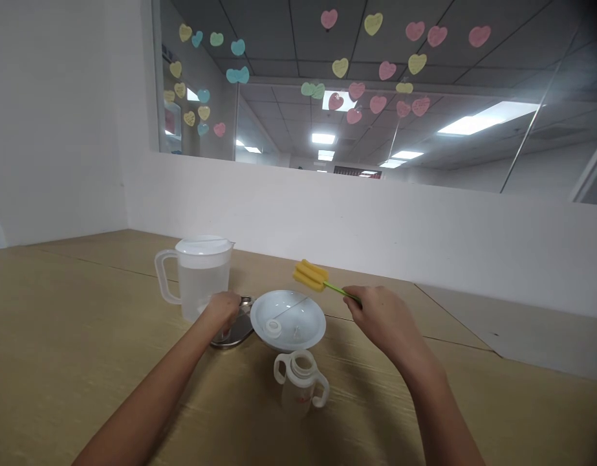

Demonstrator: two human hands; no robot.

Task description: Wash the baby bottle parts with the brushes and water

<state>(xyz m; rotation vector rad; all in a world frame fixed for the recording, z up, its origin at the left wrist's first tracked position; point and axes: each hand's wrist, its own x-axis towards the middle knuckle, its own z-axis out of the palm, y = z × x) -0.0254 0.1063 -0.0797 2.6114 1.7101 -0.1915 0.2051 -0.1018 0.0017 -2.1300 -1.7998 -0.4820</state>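
A bottle brush with a yellow sponge head (pixel 310 276) and a green handle is gripped in my right hand (pixel 379 315), held up to the right of a white bowl (pixel 314 323). Inside the bowl lies a small white round part (pixel 273 328) with a thin straw-like stem. My left hand (pixel 225 309) is closed over a metal tray (pixel 239 332); a partly hidden clear object shows under it, and I cannot make out what the fingers hold. In front of the bowl stands a two-handled baby bottle (pixel 298 386), its top uncovered.
A translucent lidded pitcher (pixel 204 278) stands behind my left hand, its handle to the left. Brown sheeting covers the table (pixel 85 336), with seams across it. Beyond rises a white wall (pixel 298 213) below a window bearing heart-shaped notes.
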